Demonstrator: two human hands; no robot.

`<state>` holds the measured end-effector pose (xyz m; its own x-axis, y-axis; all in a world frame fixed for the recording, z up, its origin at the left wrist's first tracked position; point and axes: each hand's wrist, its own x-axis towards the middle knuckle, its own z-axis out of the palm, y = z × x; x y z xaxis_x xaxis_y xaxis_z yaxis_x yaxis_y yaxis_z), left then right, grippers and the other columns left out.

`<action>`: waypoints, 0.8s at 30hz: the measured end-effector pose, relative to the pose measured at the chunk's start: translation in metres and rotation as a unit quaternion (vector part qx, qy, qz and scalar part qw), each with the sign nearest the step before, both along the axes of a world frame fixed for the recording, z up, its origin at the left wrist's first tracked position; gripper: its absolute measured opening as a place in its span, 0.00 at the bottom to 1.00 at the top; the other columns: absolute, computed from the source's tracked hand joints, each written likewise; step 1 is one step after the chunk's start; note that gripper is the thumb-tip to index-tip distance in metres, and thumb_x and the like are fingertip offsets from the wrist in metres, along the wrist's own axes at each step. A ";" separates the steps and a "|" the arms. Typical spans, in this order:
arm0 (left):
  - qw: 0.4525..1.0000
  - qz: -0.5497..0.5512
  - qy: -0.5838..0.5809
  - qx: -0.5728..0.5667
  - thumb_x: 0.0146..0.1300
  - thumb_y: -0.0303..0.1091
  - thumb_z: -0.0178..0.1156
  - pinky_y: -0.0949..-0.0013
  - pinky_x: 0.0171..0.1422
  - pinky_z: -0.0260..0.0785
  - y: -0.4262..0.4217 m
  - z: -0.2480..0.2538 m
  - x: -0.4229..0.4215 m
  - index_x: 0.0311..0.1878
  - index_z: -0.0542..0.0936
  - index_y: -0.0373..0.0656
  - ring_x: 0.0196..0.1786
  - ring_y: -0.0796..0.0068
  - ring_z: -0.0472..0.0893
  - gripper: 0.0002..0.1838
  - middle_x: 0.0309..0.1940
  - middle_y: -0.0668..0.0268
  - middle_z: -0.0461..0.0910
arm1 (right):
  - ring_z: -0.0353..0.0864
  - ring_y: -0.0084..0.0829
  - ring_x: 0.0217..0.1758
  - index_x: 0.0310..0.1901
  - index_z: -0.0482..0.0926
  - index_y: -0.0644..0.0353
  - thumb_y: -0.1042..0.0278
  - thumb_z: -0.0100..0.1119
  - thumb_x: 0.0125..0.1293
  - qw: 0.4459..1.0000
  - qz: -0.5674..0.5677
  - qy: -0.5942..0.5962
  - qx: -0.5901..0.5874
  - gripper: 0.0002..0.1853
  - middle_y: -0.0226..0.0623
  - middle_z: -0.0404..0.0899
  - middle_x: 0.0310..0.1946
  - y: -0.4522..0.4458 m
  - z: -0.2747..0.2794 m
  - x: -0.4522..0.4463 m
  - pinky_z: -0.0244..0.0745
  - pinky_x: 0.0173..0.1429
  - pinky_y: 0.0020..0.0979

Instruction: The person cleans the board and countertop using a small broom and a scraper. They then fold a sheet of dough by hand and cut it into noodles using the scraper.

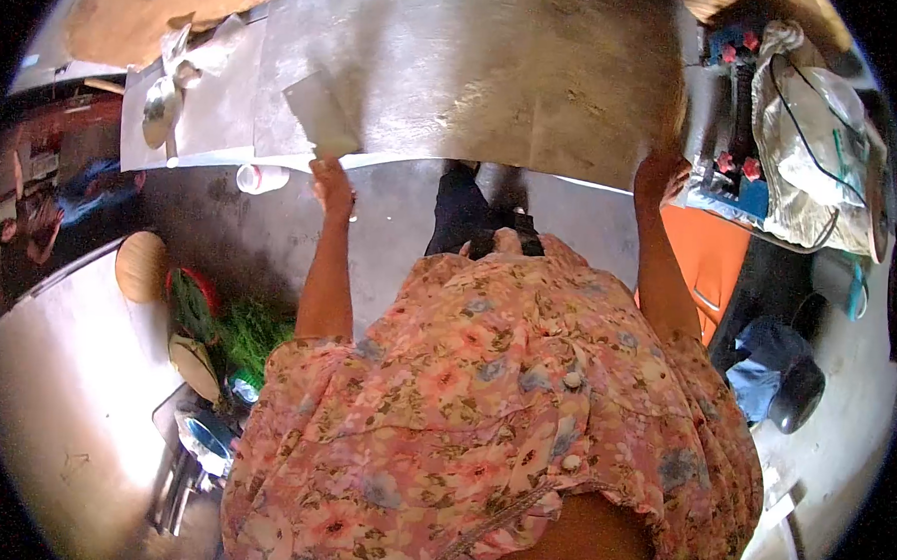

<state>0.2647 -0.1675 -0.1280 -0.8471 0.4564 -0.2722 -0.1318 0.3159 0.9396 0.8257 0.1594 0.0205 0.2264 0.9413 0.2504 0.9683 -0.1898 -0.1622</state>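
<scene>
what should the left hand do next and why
Perhaps move the blade in the left hand rightward over the counter: it shows near the front edge, pale smears lie to its right, and the right hand is by the right corner.

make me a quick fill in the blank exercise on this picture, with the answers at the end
1. The wide-bladed tool is held in the left hand, not the ____ one.
2. The person's shirt has a ____ print.
3. The bright surface beside the right forearm is ____ in colour.
4. The feathery leaves at lower left are ____ in colour.

Missing words: right; floral; orange; green
</scene>
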 end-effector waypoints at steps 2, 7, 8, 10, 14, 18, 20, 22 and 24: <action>0.996 -0.027 -0.068 -0.048 0.71 0.34 0.45 0.61 0.52 0.65 0.037 0.102 0.069 0.60 0.66 0.47 0.46 0.66 0.76 0.16 0.46 0.61 0.74 | 0.67 0.51 0.59 0.56 0.69 0.59 0.52 0.58 0.64 0.998 -0.014 0.067 0.012 0.25 0.47 0.65 0.53 0.001 -0.003 0.001 0.69 0.60 0.51; 0.835 -0.216 0.421 -0.280 0.68 0.31 0.51 0.58 0.30 0.75 0.089 0.106 0.161 0.54 0.71 0.49 0.31 0.55 0.82 0.13 0.48 0.53 0.73 | 0.66 0.49 0.61 0.60 0.68 0.58 0.49 0.57 0.64 0.993 -0.060 0.099 -0.029 0.28 0.45 0.64 0.54 0.007 -0.011 0.005 0.67 0.62 0.50; 0.746 -0.208 0.547 -0.318 0.67 0.30 0.52 0.57 0.25 0.77 0.100 0.100 0.177 0.53 0.72 0.49 0.28 0.53 0.83 0.12 0.48 0.51 0.73 | 0.66 0.49 0.61 0.60 0.68 0.59 0.49 0.57 0.64 0.995 -0.052 0.080 -0.032 0.29 0.45 0.64 0.54 0.006 -0.009 0.004 0.68 0.62 0.50; 0.805 -0.228 0.449 -0.314 0.65 0.30 0.53 0.57 0.27 0.78 0.115 0.132 0.204 0.53 0.72 0.45 0.29 0.53 0.84 0.13 0.46 0.50 0.72 | 0.66 0.48 0.61 0.59 0.68 0.60 0.47 0.58 0.63 0.998 -0.041 0.043 -0.035 0.30 0.44 0.64 0.55 0.006 -0.010 0.006 0.68 0.62 0.50; 0.767 -0.234 0.510 -0.310 0.59 0.30 0.59 0.61 0.31 0.78 0.124 0.134 0.226 0.53 0.73 0.44 0.32 0.58 0.83 0.18 0.48 0.53 0.70 | 0.67 0.49 0.63 0.60 0.68 0.61 0.46 0.59 0.63 1.000 -0.003 -0.005 0.014 0.32 0.45 0.66 0.55 0.013 -0.047 0.028 0.69 0.63 0.49; 0.835 -0.247 0.451 -0.196 0.53 0.25 0.63 0.57 0.36 0.78 0.124 0.167 0.226 0.58 0.72 0.46 0.37 0.51 0.82 0.26 0.51 0.49 0.67 | 0.71 0.50 0.61 0.61 0.69 0.57 0.42 0.60 0.62 0.972 -0.067 0.202 -0.103 0.33 0.48 0.71 0.51 0.033 -0.022 0.028 0.69 0.62 0.50; 0.879 -0.217 0.407 -0.119 0.54 0.24 0.61 0.55 0.45 0.76 0.124 0.198 0.229 0.62 0.72 0.48 0.42 0.50 0.81 0.29 0.46 0.52 0.71 | 0.71 0.51 0.60 0.65 0.68 0.57 0.42 0.60 0.63 0.996 0.015 0.061 -0.071 0.35 0.50 0.75 0.49 0.037 -0.012 0.019 0.68 0.61 0.51; 0.930 -0.153 0.335 0.007 0.55 0.24 0.61 0.55 0.47 0.76 0.128 0.223 0.230 0.64 0.71 0.50 0.43 0.51 0.81 0.30 0.43 0.54 0.73 | 0.71 0.50 0.59 0.66 0.67 0.58 0.41 0.60 0.62 1.000 0.010 0.007 0.021 0.37 0.51 0.75 0.49 0.039 0.004 0.001 0.66 0.61 0.52; 0.909 -0.198 0.367 -0.006 0.56 0.23 0.59 0.54 0.45 0.75 0.122 0.245 0.228 0.64 0.72 0.54 0.41 0.52 0.80 0.30 0.38 0.56 0.75 | 0.69 0.51 0.61 0.63 0.70 0.61 0.48 0.59 0.64 0.981 0.175 -0.066 0.039 0.31 0.52 0.73 0.55 0.075 -0.045 0.014 0.62 0.65 0.50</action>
<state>0.4925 -0.0459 0.1168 -0.5722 0.7658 0.2934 0.6557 0.2123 0.7246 0.8399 0.2339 -0.0249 -0.1477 0.9323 0.3300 0.9855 0.1671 -0.0310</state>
